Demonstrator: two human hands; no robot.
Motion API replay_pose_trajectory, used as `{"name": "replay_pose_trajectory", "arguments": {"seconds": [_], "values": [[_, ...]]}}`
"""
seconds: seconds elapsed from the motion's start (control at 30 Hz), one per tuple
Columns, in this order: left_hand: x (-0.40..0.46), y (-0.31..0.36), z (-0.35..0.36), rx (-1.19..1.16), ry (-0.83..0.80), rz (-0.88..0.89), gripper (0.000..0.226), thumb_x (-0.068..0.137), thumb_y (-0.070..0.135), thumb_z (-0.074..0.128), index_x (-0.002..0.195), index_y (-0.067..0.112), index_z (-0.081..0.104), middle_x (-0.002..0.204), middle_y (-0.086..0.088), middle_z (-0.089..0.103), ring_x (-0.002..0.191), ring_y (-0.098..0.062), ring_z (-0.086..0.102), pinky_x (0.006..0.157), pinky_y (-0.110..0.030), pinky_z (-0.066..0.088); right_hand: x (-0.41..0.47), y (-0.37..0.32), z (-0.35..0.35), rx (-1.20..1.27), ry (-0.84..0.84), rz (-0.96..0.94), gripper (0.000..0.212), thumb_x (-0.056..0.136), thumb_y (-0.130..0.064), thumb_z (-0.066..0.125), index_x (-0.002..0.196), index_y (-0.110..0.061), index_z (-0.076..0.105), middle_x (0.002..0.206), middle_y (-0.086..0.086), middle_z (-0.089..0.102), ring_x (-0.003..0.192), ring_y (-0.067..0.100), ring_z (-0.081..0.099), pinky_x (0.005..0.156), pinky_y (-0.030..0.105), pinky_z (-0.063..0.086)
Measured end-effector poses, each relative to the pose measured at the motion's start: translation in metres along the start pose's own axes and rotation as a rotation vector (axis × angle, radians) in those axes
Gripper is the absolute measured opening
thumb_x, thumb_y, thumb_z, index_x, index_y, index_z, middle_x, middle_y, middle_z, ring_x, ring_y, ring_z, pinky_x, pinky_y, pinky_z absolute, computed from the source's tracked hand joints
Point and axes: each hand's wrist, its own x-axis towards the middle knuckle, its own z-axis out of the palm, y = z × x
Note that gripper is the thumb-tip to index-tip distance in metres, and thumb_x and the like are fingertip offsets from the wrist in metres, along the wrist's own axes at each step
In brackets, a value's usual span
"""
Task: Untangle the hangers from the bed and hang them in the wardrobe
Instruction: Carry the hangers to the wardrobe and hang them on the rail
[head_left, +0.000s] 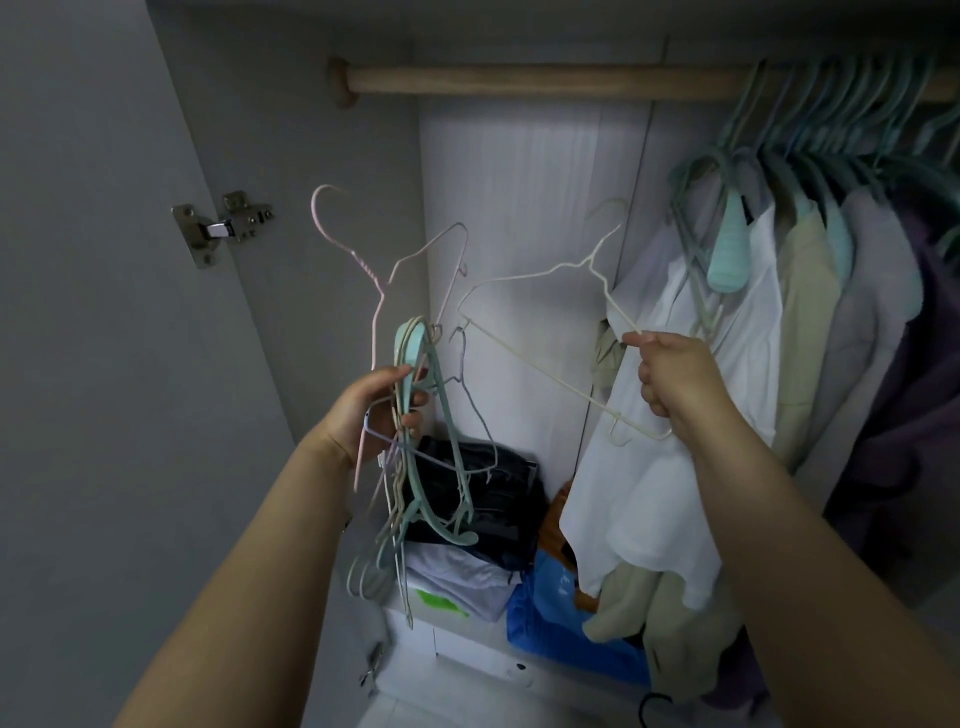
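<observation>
Cream wire hanger (545, 332) held up inside the wardrobe (519, 208), below the wooden rail (519, 83), right hand (670, 374) pinching its shoulder wire. Left hand (384, 410) curled round a tangled hanger bundle (410, 415), pink, teal, lilac. Rail's right end carries teal hangers with shirts (753, 322). Wardrobe floor: folded clothes (467, 499), blue bag (550, 613).

Folded clothes (483, 499) on wardrobe shelf (467, 654)

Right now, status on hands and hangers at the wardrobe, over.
Left hand grips tangled hanger bundle. Right hand pinches one cream hanger, free of bundle. Wooden rail bare on left, hung clothes crowd right.
</observation>
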Motion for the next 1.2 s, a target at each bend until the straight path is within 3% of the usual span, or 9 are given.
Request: {"name": "replay_pose_trajectory", "arguments": {"seconds": [0.33, 0.63, 0.73, 0.87, 0.93, 1.0, 1.07, 1.2], "values": [[0.001, 0.0, 0.0, 0.003, 0.117, 0.054, 0.032, 0.069, 0.022, 0.061, 0.098, 0.011, 0.056, 0.075, -0.004, 0.053, 0.048, -0.013, 0.045, 0.053, -0.026, 0.043, -0.008, -0.015, -0.015, -0.097, -0.124, 0.046, 0.032, 0.097, -0.01, 0.036, 0.102, -0.02, 0.066, 0.055, 0.002, 0.031, 0.044, 0.012, 0.02, 0.036, 0.012, 0.016], [0.009, 0.004, 0.006, 0.084, 0.197, 0.043, 0.028, 0.067, 0.018, 0.055, 0.092, 0.009, 0.049, 0.074, -0.001, 0.051, 0.049, -0.012, 0.042, 0.057, -0.027, 0.038, 0.001, -0.024, -0.024, -0.115, 0.023, -0.057, 0.03, 0.097, -0.013, 0.037, 0.108, -0.016, 0.065, 0.056, 0.001, 0.037, 0.037, 0.009, 0.028, 0.035, 0.014, 0.02], [0.015, 0.005, 0.017, 0.106, 0.201, 0.05, 0.025, 0.066, 0.018, 0.055, 0.088, 0.01, 0.048, 0.071, -0.001, 0.05, 0.049, -0.012, 0.041, 0.057, -0.028, 0.035, 0.011, -0.033, -0.01, -0.152, 0.085, -0.197, 0.033, 0.097, -0.017, 0.035, 0.119, -0.008, 0.059, 0.069, 0.0, 0.048, 0.053, 0.012, 0.041, 0.048, 0.023, 0.033], [0.024, 0.015, 0.038, 0.104, 0.16, 0.068, 0.022, 0.065, 0.018, 0.054, 0.085, 0.012, 0.047, 0.069, 0.0, 0.049, 0.049, -0.013, 0.041, 0.057, -0.028, 0.035, 0.022, -0.066, 0.002, -0.093, 0.197, -0.348, 0.04, 0.095, -0.025, 0.033, 0.131, -0.023, 0.05, 0.104, 0.0, 0.058, 0.092, 0.021, 0.057, 0.084, 0.037, 0.049], [0.029, 0.021, 0.049, 0.082, 0.139, 0.076, 0.021, 0.065, 0.017, 0.054, 0.084, 0.012, 0.047, 0.068, 0.0, 0.05, 0.047, -0.012, 0.042, 0.056, -0.027, 0.035, 0.035, -0.085, 0.004, -0.059, 0.262, -0.349, 0.041, 0.093, -0.028, 0.032, 0.129, -0.028, 0.052, 0.107, -0.001, 0.059, 0.098, 0.023, 0.059, 0.092, 0.042, 0.05], [0.034, 0.028, 0.059, 0.071, 0.119, 0.086, 0.02, 0.065, 0.017, 0.054, 0.082, 0.012, 0.046, 0.067, 0.0, 0.05, 0.046, -0.012, 0.042, 0.056, -0.028, 0.033, 0.041, -0.102, 0.006, -0.07, 0.296, -0.324, 0.045, 0.09, -0.03, 0.03, 0.129, -0.032, 0.052, 0.117, 0.0, 0.061, 0.106, 0.025, 0.06, 0.096, 0.036, 0.048], [0.038, 0.033, 0.067, 0.07, 0.093, 0.101, 0.02, 0.066, 0.018, 0.055, 0.084, 0.012, 0.046, 0.068, 0.0, 0.049, 0.048, -0.012, 0.042, 0.056, -0.028, 0.033, 0.042, -0.111, 0.01, -0.133, 0.272, -0.305, 0.046, 0.096, -0.015, 0.031, 0.139, -0.021, 0.045, 0.135, 0.005, 0.053, 0.121, 0.024, 0.051, 0.096, 0.021, 0.035], [0.041, 0.038, 0.071, 0.073, 0.067, 0.136, 0.021, 0.068, 0.019, 0.055, 0.086, 0.011, 0.046, 0.071, -0.001, 0.051, 0.05, -0.012, 0.043, 0.057, -0.028, 0.034, 0.046, -0.107, 0.014, -0.235, 0.241, -0.276, 0.052, 0.096, 0.0, 0.03, 0.147, -0.012, 0.032, 0.146, 0.008, 0.041, 0.131, 0.025, 0.042, 0.098, 0.021, 0.031]]}}
